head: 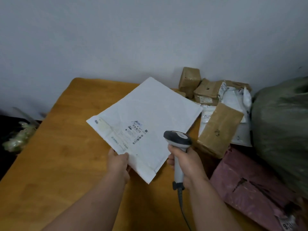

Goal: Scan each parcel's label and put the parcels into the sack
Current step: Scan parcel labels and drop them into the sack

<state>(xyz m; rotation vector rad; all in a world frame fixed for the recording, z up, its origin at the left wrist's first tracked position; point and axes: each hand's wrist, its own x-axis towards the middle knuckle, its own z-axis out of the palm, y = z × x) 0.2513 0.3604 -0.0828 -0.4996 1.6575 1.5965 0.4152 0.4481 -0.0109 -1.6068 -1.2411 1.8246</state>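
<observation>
Scanning is judged to be under way on one parcel: a white padded mailer (pixel 146 120) is pinched at its near edge by the left hand (pixel 118 162) and held above the tabletop (pixel 66 147), label up, while a barcode scanner (pixel 178 147) is gripped in the right hand (pixel 186 165) just beside the label (pixel 135 132). Much is judged left, since brown taped parcels (pixel 220 129), white bags and a pink mailer (pixel 253 185) are piled beside the green sack (pixel 283 130).
</observation>
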